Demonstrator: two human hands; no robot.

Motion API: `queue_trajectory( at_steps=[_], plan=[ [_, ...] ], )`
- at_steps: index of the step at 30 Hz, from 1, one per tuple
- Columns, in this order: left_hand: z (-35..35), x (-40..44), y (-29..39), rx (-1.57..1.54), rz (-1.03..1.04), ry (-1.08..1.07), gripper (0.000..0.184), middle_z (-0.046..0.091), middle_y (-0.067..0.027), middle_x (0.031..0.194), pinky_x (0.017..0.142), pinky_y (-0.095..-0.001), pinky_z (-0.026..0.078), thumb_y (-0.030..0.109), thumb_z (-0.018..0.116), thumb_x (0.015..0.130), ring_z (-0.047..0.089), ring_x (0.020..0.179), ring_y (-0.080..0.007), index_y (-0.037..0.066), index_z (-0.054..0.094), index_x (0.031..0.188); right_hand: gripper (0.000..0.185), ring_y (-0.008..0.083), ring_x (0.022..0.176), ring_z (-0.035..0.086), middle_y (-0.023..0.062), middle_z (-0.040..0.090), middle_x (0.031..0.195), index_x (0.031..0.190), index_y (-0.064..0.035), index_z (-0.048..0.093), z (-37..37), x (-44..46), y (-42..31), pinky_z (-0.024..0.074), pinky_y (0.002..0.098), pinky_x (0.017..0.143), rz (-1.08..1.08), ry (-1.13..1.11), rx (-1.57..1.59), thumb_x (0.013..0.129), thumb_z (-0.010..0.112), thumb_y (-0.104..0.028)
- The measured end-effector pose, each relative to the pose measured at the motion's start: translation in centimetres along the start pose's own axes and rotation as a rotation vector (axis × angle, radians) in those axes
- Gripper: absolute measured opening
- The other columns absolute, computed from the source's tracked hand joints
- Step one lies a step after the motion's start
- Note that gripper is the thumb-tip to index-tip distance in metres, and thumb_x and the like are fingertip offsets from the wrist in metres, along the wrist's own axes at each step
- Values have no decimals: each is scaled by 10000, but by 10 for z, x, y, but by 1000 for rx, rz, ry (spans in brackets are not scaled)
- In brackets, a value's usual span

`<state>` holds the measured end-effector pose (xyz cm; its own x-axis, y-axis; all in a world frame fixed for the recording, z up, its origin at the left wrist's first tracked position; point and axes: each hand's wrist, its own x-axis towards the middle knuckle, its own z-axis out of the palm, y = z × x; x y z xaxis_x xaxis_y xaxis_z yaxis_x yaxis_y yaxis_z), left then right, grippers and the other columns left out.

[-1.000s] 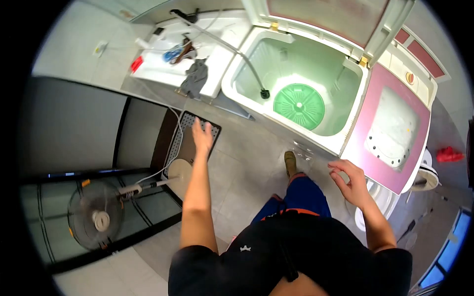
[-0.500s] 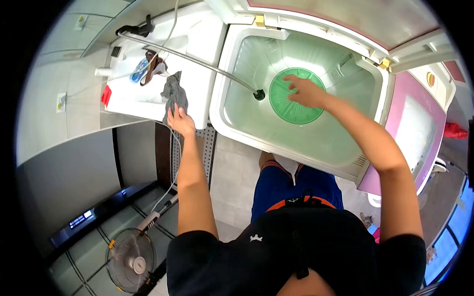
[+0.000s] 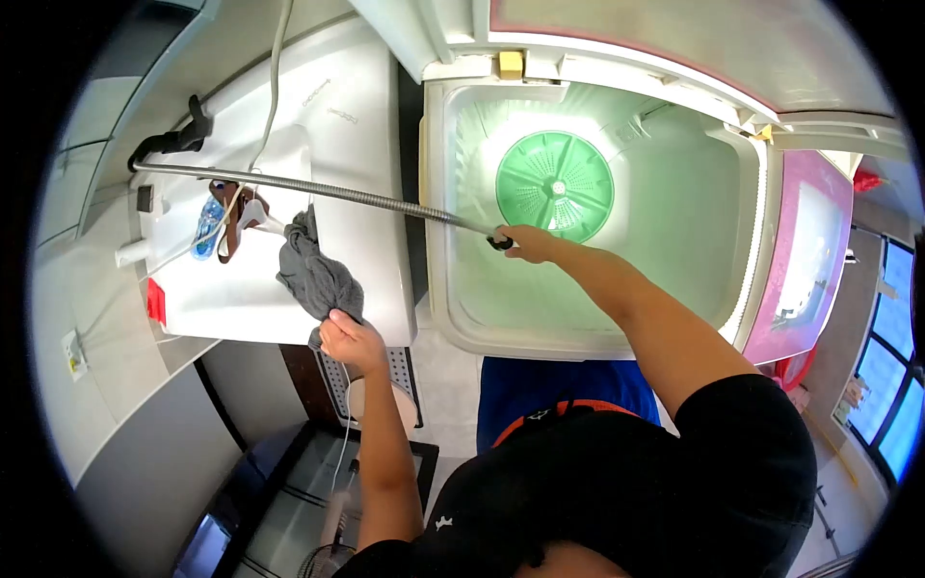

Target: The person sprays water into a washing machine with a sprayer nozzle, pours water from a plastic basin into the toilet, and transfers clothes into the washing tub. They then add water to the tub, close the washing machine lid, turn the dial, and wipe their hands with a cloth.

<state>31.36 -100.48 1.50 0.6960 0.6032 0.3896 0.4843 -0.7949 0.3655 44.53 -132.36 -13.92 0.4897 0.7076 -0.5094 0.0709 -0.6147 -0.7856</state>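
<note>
A crumpled grey cloth (image 3: 318, 275) lies over the edge of the white sink (image 3: 371, 279), and my left hand (image 3: 352, 341) is closed on its lower end. My right hand (image 3: 525, 244) is closed around the black tip of a flexible metal hose (image 3: 385, 203), which reaches across from the sink side. Both are over the tub (image 3: 665, 279) of the washing machine. A green ribbed disc (image 3: 556, 187) sits at the tub bottom, just beyond my right hand.
The raised lid (image 3: 674, 39) stands behind the tub, and a pink-framed section (image 3: 800, 250) adjoins it on the right. In the sink are a blue-labelled bottle (image 3: 206, 228) and a brown strap (image 3: 229, 231). A black clamp (image 3: 178, 140) holds the hose's far end.
My right hand has moved from above the green disc to the hose's black tip and closed on it. My left fingers, earlier extended against the cloth, now grip it. The view has shifted.
</note>
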Motion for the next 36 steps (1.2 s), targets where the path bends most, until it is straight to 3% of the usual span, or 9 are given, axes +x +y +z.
queue_trajectory(
  at_steps=[3,8,10,14,15,22,24,29,36],
  plan=[
    [-6,-1,-1,12,53,-13,343,487,-159,682,611,-459,324,228,465,940,469,653,-347,3,481,682,150,324,729,619,141,616,757,1004,-111,478,8,-13,7,443,461,647,81,78,13,921,514,-231],
    [-8,5,20,-85,39,67,305,572,-152,806,686,-425,365,290,488,924,518,770,-335,6,598,923,198,431,623,581,208,595,687,1055,-110,461,-7,-45,31,452,498,552,336,649,-250,938,490,-267],
    [-10,3,18,-78,9,1,320,590,-141,853,716,-410,373,301,506,915,528,800,-319,6,597,1001,258,417,762,617,226,625,804,1123,-113,453,-38,-62,33,489,503,634,415,723,-136,923,496,-270],
    [-30,2,27,-281,-178,-165,336,590,-103,892,840,-390,386,208,562,879,526,872,-239,0,576,1141,317,439,730,613,224,626,775,1084,-77,481,-102,-103,41,488,491,666,254,844,-149,921,515,-347],
    [-38,4,33,-271,-297,-227,357,590,-102,893,871,-384,383,175,566,868,514,931,-218,4,565,1182,318,429,704,618,225,625,776,1039,-52,509,-122,-113,36,489,477,678,265,731,-146,924,513,-349],
    [-71,5,63,-76,43,-123,440,512,-138,1142,971,-407,312,87,637,755,418,1109,-316,20,524,1176,412,219,538,630,138,597,669,840,30,573,-201,-188,-58,579,389,518,510,343,147,958,445,-343],
    [-73,7,91,-263,199,-166,410,511,-138,1148,977,-412,313,71,632,750,418,1113,-316,22,536,1145,363,179,554,636,105,607,720,993,-1,543,-201,-193,-55,571,324,506,550,256,380,952,454,-350],
    [-68,1,164,-369,543,-331,427,519,-155,1169,977,-410,326,51,640,741,455,1111,-323,26,530,1152,396,216,648,667,115,622,773,988,41,534,-167,-172,-61,603,349,621,433,275,888,949,499,-351],
    [-59,-13,236,-427,631,-766,647,507,-151,1236,993,-393,351,0,688,703,459,1174,-316,55,439,1298,360,207,720,682,129,649,788,946,34,551,-134,-130,-100,602,325,688,273,341,1413,979,444,-308]
  ],
)
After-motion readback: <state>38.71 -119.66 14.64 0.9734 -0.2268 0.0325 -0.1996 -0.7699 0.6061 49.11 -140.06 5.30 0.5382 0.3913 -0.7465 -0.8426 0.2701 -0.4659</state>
